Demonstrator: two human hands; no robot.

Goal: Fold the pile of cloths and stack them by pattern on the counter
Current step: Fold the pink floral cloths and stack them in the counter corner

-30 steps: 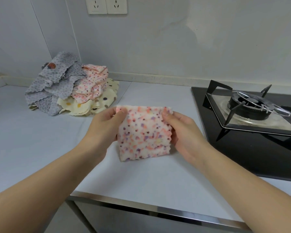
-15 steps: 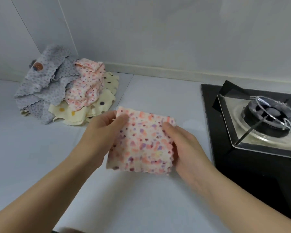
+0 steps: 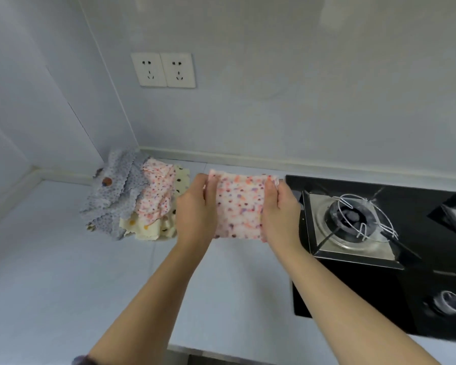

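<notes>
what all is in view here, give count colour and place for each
folded cloth: one, white with pink, orange and purple dots, held between both hands, left of the stove
grey cloth: at least one, grey with small dots, unfolded, left side of the pile in the back corner
pink cloth: one visible, pink dotted, crumpled on the pile's middle
cream cloth: at least one, cream with large dots, bottom of the pile
counter: one, pale white, under the pile
stove: one, black glass with metal burner, right side
wall sockets: two, white, on the wall
left hand: grips the folded cloth's left edge
right hand: grips its right edge
</notes>
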